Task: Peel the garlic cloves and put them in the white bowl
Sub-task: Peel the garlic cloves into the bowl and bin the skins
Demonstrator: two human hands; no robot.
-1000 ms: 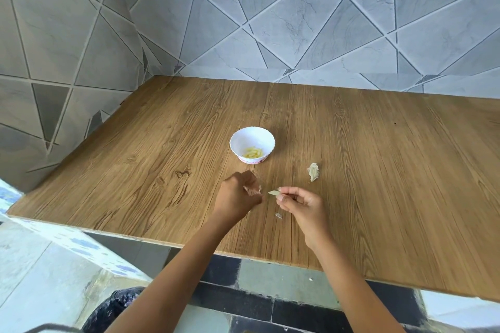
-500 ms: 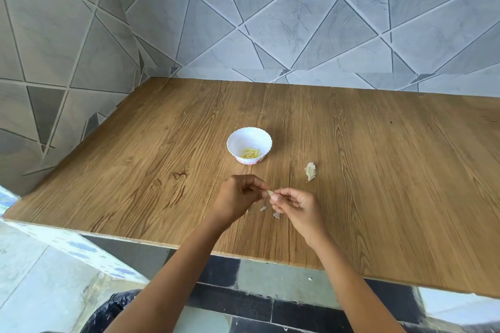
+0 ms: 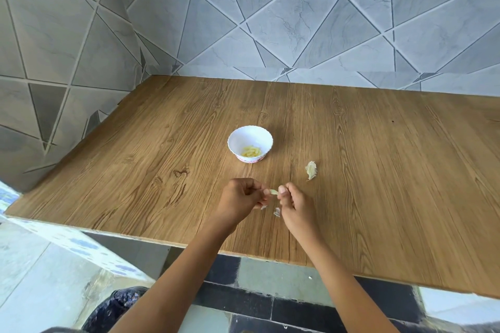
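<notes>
Between the fingers (image 3: 282, 190) of the left hand (image 3: 239, 199) and right hand (image 3: 296, 205), both pinching it, a garlic clove (image 3: 274, 192) barely peeks out, mostly covered. White bowl (image 3: 244, 139) sits just beyond them on the counter (image 3: 162, 170).

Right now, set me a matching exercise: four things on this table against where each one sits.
1 white bowl
2 peeled cloves
3 loose garlic piece
4 held clove

a pinched between left hand and right hand
b inside the bowl
c lying on the table, right of the bowl
d upright, beyond the hands

Pairs: 1-d, 2-b, 3-c, 4-a
</notes>
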